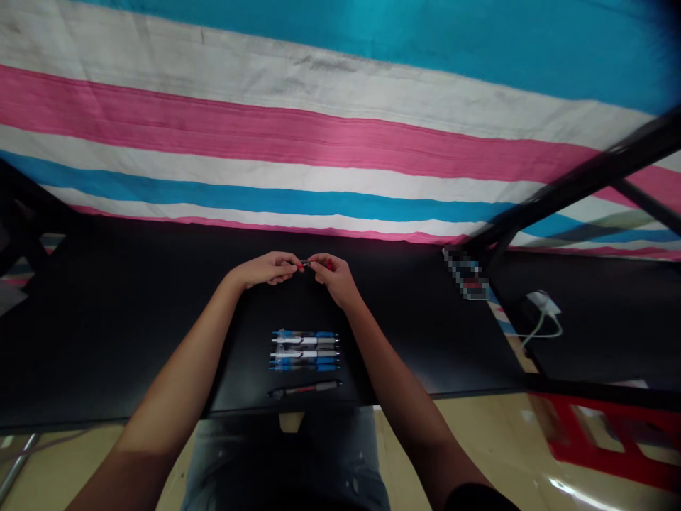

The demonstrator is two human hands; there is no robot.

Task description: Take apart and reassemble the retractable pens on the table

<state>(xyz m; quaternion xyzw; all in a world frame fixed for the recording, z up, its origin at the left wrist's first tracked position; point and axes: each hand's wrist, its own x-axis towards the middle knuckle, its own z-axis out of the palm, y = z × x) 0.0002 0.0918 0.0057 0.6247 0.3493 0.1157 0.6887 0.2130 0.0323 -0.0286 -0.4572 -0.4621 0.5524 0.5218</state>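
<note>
Both hands meet over the far middle of the black table (133, 319). My left hand (271, 270) pinches one end of a thin red pen (301, 267), with the fingers closed. The other end sits in my right hand (332, 275), where a bit of red shows between the closed fingers. Most of the pen is hidden by the fingers, so I cannot tell whether it is whole or in parts. Nearer to me, between the forearms, several pens (306, 351) in blue and white lie in a row. Below that row lies a single dark pen (304, 388).
A striped cloth (319, 142) hangs behind the table. At the right stands a black frame post (585, 177), with a blurred-out object (467, 273) near its foot. Farther right are a white charger with cable (545, 305) and a red plastic stool (601, 433).
</note>
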